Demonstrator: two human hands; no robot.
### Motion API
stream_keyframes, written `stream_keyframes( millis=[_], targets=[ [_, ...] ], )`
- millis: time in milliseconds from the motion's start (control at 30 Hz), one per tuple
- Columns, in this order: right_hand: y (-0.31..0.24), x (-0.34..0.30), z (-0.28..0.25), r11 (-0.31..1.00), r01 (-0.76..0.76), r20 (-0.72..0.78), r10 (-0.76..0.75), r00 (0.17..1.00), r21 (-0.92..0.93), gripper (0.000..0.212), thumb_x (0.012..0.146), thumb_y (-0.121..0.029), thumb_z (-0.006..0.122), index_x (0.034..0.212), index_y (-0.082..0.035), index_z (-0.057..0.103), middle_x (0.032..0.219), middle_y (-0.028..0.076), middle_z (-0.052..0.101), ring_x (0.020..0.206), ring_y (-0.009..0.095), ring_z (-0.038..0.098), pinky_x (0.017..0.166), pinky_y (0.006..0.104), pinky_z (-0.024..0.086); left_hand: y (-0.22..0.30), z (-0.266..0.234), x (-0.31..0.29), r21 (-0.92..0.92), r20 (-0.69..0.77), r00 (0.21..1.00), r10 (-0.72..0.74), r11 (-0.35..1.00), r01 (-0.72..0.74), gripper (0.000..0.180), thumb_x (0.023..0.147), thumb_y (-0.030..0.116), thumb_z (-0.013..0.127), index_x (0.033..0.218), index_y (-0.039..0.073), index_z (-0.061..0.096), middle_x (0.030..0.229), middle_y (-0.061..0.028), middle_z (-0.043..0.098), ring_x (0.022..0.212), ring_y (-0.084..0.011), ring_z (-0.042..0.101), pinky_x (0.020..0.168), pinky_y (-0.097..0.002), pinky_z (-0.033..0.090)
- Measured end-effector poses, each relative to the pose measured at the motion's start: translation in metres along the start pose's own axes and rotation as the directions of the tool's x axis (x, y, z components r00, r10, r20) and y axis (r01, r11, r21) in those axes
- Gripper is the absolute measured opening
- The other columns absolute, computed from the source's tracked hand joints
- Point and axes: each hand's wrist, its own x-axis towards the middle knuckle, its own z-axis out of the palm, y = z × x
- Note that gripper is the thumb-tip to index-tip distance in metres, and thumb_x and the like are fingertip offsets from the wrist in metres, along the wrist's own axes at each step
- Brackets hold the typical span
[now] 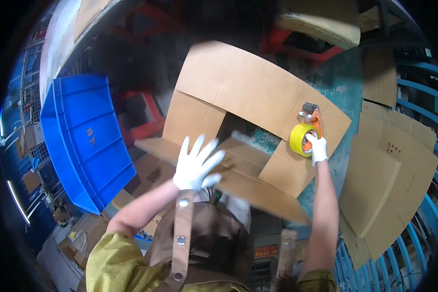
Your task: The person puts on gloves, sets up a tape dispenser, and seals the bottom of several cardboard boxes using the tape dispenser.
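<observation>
A large brown cardboard box (248, 73) lies before me with its flaps spread outward around a dark gap in the middle. My right hand (318, 147), in a white glove, is closed on a tape dispenser (317, 118) with an orange body and a roll of yellow tape. It is over the box's right side. My left hand (195, 163), gloved in white too, has its fingers spread and holds nothing. It hovers by the near left flap (155, 148); whether it touches the cardboard I cannot tell.
A big blue plastic bin (90, 141) stands on its side at the left. Flattened cardboard sheets (389, 180) lean against blue rails (430, 211) on the right. Red metal frames (151, 109) sit behind the box, and a wrapped carton (321, 29) is at the back.
</observation>
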Motion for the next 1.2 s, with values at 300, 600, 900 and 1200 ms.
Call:
stream_keyframes(
  millis=[300,600,900,1200],
  targets=[
    [-0.057,-0.049,0.011,0.964,0.251,0.198,-0.229,0.953,-0.091,0.04,0.072,-0.003,0.075,0.109,-0.003,0.06,0.088,0.001,0.059,0.078,0.009,0.054,0.073,0.0237,0.045,-0.064,0.13,0.176,0.004,-0.135,0.971,-0.198,0.98,0.201,0.082,0.084,0.059,0.059,0.149,0.017,0.034,0.155,-0.0185,0.026,0.144,-0.0427,0.019,0.113,-0.064,0.011],
    [-0.025,-0.069,0.103,0.501,0.525,0.297,-0.465,0.834,-0.688,0.043,0.066,-0.01,0.075,0.105,-0.003,0.056,0.092,0.016,0.066,0.085,0.031,0.067,0.077,0.0376,0.053,-0.087,0.134,0.164,-0.034,-0.203,0.961,-0.186,0.983,0.183,0.065,0.094,0.042,0.055,0.148,0.012,0.035,0.154,-0.0172,0.03,0.144,-0.0397,0.022,0.117,-0.0583,0.012],
    [-0.021,-0.068,0.104,0.508,0.568,0.35,-0.464,0.814,-0.648,0.039,0.065,-0.014,0.079,0.096,-0.004,0.058,0.087,0.016,0.064,0.083,0.036,0.065,0.074,0.0422,0.053,-0.048,0.115,0.13,-0.928,0.359,0.756,-0.547,-0.126,0.35,0.031,0.098,0.028,0.058,0.124,0.011,0.062,0.11,-0.0031,0.065,0.097,-0.0115,0.06,0.082,-0.0245,0.049],
    [-0.027,-0.072,0.112,0.426,0.63,0.382,-0.533,0.755,-0.65,0.047,0.065,-0.013,0.078,0.108,-0.004,0.06,0.088,0.015,0.064,0.082,0.035,0.065,0.073,0.0414,0.053,-0.047,0.138,0.154,-0.695,0.588,0.804,-0.091,-0.566,0.444,0.037,0.096,0.026,0.062,0.122,0.0,0.064,0.113,-0.0031,0.069,0.097,-0.0124,0.063,0.083,-0.0234,0.05]
  ],
)
